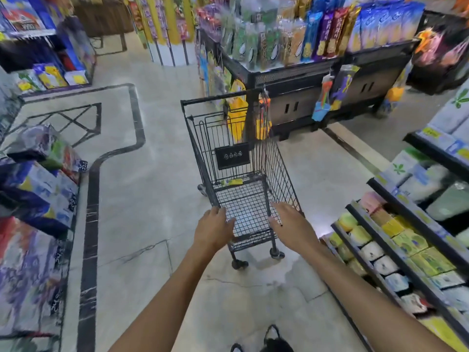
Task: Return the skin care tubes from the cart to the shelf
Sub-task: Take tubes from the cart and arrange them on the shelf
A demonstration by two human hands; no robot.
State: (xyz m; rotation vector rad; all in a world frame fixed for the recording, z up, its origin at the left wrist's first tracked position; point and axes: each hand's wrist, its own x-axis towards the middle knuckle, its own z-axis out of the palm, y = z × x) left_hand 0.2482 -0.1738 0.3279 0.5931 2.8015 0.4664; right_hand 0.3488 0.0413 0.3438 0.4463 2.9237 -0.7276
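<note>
Head view: left hand (214, 228) and right hand (291, 224), fingers relaxed, holding nothing, reach to the black cart (243, 158)'s near rim, yellow-green tubes (232, 182) on its basket floor, so likely still steering; next, pick tubes up.

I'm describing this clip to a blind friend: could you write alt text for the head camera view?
Two bare hands, left hand and right hand, reach with relaxed fingers to the near end of a black wire shopping cart in a store aisle. A small yellow-green item lies in its basket; stocked shelves stand to the right.
</note>
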